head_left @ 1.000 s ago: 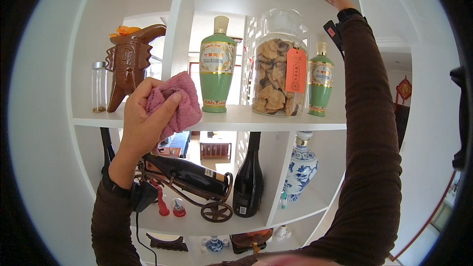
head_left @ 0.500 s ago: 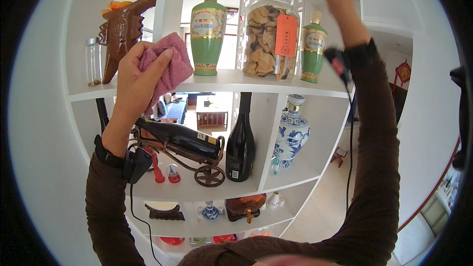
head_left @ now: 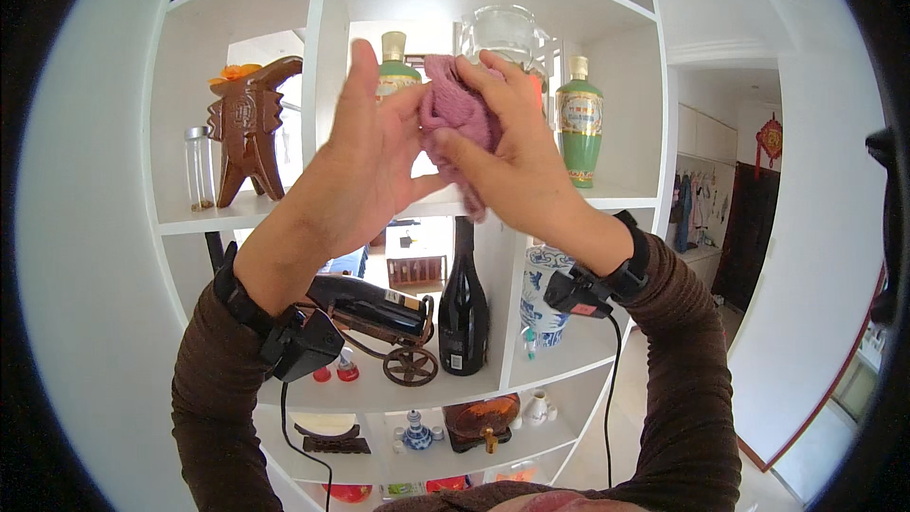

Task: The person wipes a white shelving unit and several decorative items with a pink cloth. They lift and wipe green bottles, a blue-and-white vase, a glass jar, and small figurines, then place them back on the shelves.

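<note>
Left hand (head_left: 358, 161): spread open, fingers at the cloth's near side — actual contact is hard to tell.
Right hand (head_left: 526, 156): gripping the pink cloth, thumb in front.
Pink cloth (head_left: 458, 114): bunched between the hands; its hanging end could snag something if swept sideways.
Green bottle (head_left: 581, 128): just right of the right hand; a wide swing might topple it.
Wrist unit (head_left: 305, 346): below the left hand, could knock the lying bottle (head_left: 374, 308) if lowered carelessly.
Glass jar (head_left: 502, 30): behind the right hand — contents mostly hidden.
Patterned vase (head_left: 542, 299): below the right hand, partly covered by the wrist.
</note>
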The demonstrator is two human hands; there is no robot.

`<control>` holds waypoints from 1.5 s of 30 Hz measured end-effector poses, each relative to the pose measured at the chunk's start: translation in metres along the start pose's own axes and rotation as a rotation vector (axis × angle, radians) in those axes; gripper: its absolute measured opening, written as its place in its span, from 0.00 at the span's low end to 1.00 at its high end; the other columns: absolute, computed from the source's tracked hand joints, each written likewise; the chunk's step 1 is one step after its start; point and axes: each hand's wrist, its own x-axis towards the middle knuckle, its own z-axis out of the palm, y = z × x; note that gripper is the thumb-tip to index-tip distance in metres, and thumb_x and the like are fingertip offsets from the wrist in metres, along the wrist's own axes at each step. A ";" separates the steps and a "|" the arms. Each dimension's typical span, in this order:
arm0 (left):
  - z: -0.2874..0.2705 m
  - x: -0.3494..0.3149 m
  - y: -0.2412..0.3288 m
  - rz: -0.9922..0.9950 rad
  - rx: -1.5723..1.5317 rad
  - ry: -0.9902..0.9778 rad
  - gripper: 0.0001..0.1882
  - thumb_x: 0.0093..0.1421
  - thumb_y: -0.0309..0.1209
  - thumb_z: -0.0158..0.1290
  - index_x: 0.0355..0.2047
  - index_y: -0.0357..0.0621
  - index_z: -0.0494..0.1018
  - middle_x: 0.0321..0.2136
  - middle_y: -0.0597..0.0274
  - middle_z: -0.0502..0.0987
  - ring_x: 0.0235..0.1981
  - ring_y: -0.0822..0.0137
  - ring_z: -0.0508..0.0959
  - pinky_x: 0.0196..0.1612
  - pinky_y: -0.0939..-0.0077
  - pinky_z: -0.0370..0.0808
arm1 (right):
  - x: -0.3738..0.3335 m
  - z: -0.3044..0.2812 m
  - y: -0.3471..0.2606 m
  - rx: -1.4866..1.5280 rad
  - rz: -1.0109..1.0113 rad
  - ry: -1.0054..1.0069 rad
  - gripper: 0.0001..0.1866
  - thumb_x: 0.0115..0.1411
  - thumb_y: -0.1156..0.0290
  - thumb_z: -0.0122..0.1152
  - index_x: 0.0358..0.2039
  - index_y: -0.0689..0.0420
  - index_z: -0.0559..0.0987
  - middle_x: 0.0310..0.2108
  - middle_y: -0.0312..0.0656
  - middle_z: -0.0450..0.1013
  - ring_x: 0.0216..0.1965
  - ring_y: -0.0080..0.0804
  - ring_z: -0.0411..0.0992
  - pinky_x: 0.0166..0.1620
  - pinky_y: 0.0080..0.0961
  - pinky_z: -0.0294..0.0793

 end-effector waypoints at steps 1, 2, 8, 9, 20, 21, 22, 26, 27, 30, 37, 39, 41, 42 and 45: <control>-0.002 0.000 -0.003 0.000 0.085 0.063 0.52 0.62 0.74 0.24 0.67 0.39 0.55 0.64 0.52 0.63 0.64 0.59 0.65 0.67 0.57 0.58 | 0.003 -0.006 0.008 0.000 -0.049 -0.003 0.33 0.58 0.68 0.69 0.63 0.58 0.68 0.65 0.55 0.56 0.67 0.45 0.57 0.63 0.35 0.63; -0.004 0.001 -0.010 0.026 0.171 0.090 0.52 0.62 0.74 0.23 0.68 0.40 0.55 0.64 0.52 0.62 0.65 0.58 0.63 0.67 0.57 0.58 | 0.008 -0.014 0.017 0.002 -0.005 -0.024 0.32 0.58 0.68 0.69 0.62 0.56 0.69 0.65 0.54 0.56 0.66 0.44 0.58 0.63 0.35 0.63; -0.066 -0.019 -0.034 0.528 1.603 0.333 0.40 0.58 0.53 0.60 0.62 0.40 0.62 0.64 0.39 0.56 0.66 0.45 0.56 0.67 0.39 0.47 | 0.132 -0.097 0.095 0.031 -0.234 0.356 0.11 0.62 0.73 0.59 0.45 0.59 0.79 0.40 0.43 0.77 0.30 0.28 0.76 0.37 0.23 0.76; -0.074 -0.025 -0.041 0.513 1.797 0.416 0.40 0.58 0.53 0.60 0.62 0.41 0.62 0.64 0.40 0.56 0.67 0.45 0.55 0.67 0.40 0.46 | 0.170 -0.116 0.112 0.028 -0.234 0.341 0.12 0.59 0.76 0.61 0.45 0.58 0.79 0.37 0.45 0.78 0.30 0.35 0.76 0.42 0.29 0.77; -0.104 -0.041 -0.069 0.349 1.911 0.526 0.45 0.52 0.56 0.65 0.63 0.47 0.62 0.66 0.45 0.47 0.68 0.41 0.44 0.68 0.46 0.47 | 0.290 -0.135 0.231 -0.485 0.307 -0.215 0.21 0.68 0.53 0.46 0.41 0.56 0.81 0.32 0.39 0.77 0.31 0.28 0.72 0.34 0.28 0.72; -0.104 -0.041 -0.068 0.343 1.915 0.524 0.45 0.51 0.56 0.65 0.63 0.47 0.63 0.66 0.45 0.47 0.68 0.41 0.44 0.68 0.46 0.48 | 0.283 -0.134 0.225 -0.434 0.129 -0.133 0.21 0.68 0.55 0.45 0.39 0.56 0.81 0.29 0.37 0.75 0.28 0.26 0.70 0.32 0.27 0.71; -0.103 -0.041 -0.068 0.349 1.902 0.528 0.45 0.51 0.57 0.65 0.63 0.47 0.63 0.66 0.45 0.47 0.68 0.41 0.44 0.68 0.46 0.48 | 0.274 -0.133 0.219 -0.381 -0.048 -0.052 0.21 0.69 0.56 0.43 0.37 0.56 0.81 0.26 0.35 0.74 0.26 0.24 0.68 0.30 0.25 0.69; -0.102 -0.041 -0.069 0.384 1.854 0.518 0.46 0.49 0.58 0.66 0.61 0.47 0.64 0.66 0.46 0.47 0.68 0.41 0.45 0.68 0.45 0.48 | 0.276 -0.130 0.185 -0.035 0.525 -0.158 0.35 0.65 0.37 0.42 0.18 0.57 0.74 0.12 0.36 0.64 0.08 0.25 0.57 0.13 0.24 0.50; -0.103 -0.041 -0.069 0.395 1.847 0.516 0.47 0.48 0.58 0.66 0.61 0.47 0.64 0.66 0.46 0.47 0.68 0.40 0.45 0.68 0.45 0.48 | 0.276 -0.127 0.179 -0.064 0.555 -0.185 0.36 0.65 0.36 0.41 0.17 0.56 0.73 0.11 0.35 0.63 0.09 0.24 0.56 0.13 0.24 0.50; -0.103 -0.042 -0.070 0.416 1.828 0.519 0.46 0.47 0.58 0.68 0.60 0.48 0.65 0.65 0.47 0.47 0.67 0.40 0.44 0.68 0.44 0.48 | 0.274 -0.119 0.162 -0.174 0.590 -0.187 0.39 0.65 0.32 0.37 0.15 0.55 0.70 0.10 0.32 0.58 0.09 0.22 0.54 0.14 0.24 0.49; -0.101 -0.041 -0.072 0.385 1.848 0.562 0.48 0.44 0.55 0.70 0.61 0.51 0.64 0.66 0.45 0.45 0.67 0.39 0.44 0.68 0.45 0.49 | 0.248 -0.118 0.157 -0.049 0.369 -0.217 0.37 0.67 0.34 0.39 0.20 0.55 0.75 0.13 0.31 0.63 0.14 0.18 0.58 0.18 0.21 0.53; -0.100 -0.041 -0.071 0.349 1.858 0.581 0.50 0.42 0.52 0.72 0.63 0.52 0.62 0.67 0.43 0.44 0.68 0.39 0.44 0.68 0.45 0.51 | 0.241 -0.120 0.175 0.225 0.217 0.034 0.28 0.67 0.45 0.46 0.30 0.59 0.80 0.19 0.33 0.69 0.21 0.19 0.65 0.25 0.19 0.61; -0.098 -0.042 -0.070 0.345 1.852 0.582 0.49 0.42 0.52 0.72 0.63 0.52 0.63 0.66 0.42 0.44 0.67 0.39 0.44 0.68 0.46 0.51 | 0.243 -0.128 0.194 -0.039 0.082 -0.069 0.21 0.65 0.53 0.50 0.32 0.59 0.81 0.21 0.33 0.71 0.22 0.21 0.67 0.27 0.21 0.64; -0.096 -0.042 -0.070 0.341 1.854 0.590 0.49 0.43 0.51 0.72 0.62 0.52 0.63 0.66 0.42 0.44 0.67 0.39 0.45 0.67 0.46 0.51 | 0.248 -0.134 0.203 -0.172 0.012 -0.121 0.18 0.64 0.57 0.52 0.33 0.59 0.81 0.21 0.33 0.71 0.23 0.23 0.67 0.28 0.22 0.65; -0.094 -0.041 -0.070 0.305 1.870 0.594 0.48 0.43 0.51 0.72 0.62 0.51 0.64 0.67 0.43 0.44 0.67 0.39 0.45 0.67 0.45 0.50 | 0.264 -0.150 0.221 -0.706 -0.522 -0.269 0.10 0.60 0.66 0.53 0.28 0.57 0.80 0.19 0.33 0.70 0.21 0.25 0.67 0.26 0.27 0.65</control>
